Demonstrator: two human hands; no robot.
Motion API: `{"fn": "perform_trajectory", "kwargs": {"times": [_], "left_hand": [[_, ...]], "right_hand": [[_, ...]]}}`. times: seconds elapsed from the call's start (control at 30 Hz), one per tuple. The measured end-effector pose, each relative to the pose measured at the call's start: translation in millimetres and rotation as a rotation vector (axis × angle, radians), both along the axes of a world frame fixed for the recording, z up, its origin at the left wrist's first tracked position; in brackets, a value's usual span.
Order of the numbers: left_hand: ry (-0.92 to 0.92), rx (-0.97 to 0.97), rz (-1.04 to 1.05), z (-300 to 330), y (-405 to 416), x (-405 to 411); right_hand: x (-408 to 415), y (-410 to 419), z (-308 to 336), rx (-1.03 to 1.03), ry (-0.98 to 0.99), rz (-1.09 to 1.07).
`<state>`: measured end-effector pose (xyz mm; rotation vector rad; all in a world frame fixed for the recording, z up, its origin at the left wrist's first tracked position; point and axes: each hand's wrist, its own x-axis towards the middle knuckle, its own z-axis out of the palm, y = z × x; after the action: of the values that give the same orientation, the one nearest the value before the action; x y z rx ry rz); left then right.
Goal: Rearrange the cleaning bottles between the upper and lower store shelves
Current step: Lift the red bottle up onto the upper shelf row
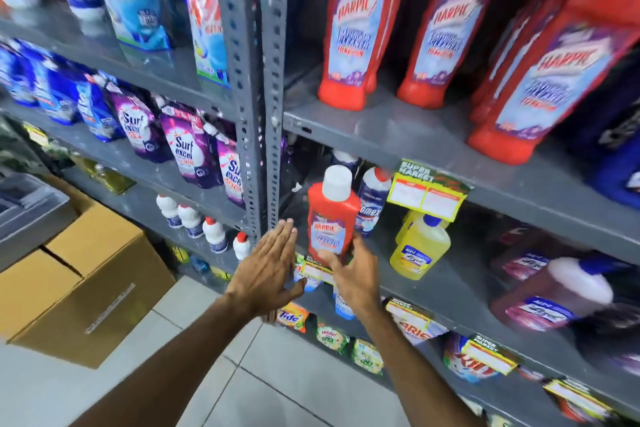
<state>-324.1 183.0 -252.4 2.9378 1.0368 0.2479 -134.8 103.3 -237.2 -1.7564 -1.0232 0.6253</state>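
My right hand (353,274) grips the lower body of a red Harpic bottle (332,215) with a white cap, held upright at the front left of the lower grey shelf (450,291). My left hand (266,267) is flat and empty, fingers together, just left of the bottle by the grey upright post (259,114). Several more red Harpic bottles (349,31) stand on the upper shelf (398,135). Behind the held bottle stands a blue and white Domex bottle (372,201). A yellow Lizol bottle (420,246) stands to its right.
Purple bottles (550,295) stand at the right of the lower shelf. Surf Excel pouches (183,149) and small white bottles (214,236) fill the left bay. Cardboard boxes (79,281) sit on the tiled floor at left. Price tags (427,196) hang from shelf edges.
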Motion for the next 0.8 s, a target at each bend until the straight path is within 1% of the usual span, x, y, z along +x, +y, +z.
{"fn": "perform_trajectory", "kwargs": {"times": [0.1,0.23,0.4,0.47,0.63,0.8], "left_hand": [[-0.049,0.055,-0.013,40.4,-11.4,-4.7],[-0.142,0.109,-0.046,87.7,-9.7,-0.3],[-0.200,0.270,-0.055,154.0,3.4,12.9],[-0.229,0.291,-0.041,177.5,7.9,19.4],[-0.219,0.308,-0.015,210.7,20.9,34.8],[-0.185,0.260,0.030,217.4,34.7,47.6]], "right_hand": [[-6.6,-16.4,38.1,0.024,-0.025,-0.028],[-6.6,-29.3,85.1,0.108,-0.059,-0.061],[4.2,-35.5,153.1,0.219,-0.160,-0.093],[11.6,-33.8,175.6,0.258,-0.164,-0.110],[29.3,-24.8,222.3,0.350,-0.202,-0.136],[49.9,-3.5,242.0,0.331,-0.232,-0.164]]}}
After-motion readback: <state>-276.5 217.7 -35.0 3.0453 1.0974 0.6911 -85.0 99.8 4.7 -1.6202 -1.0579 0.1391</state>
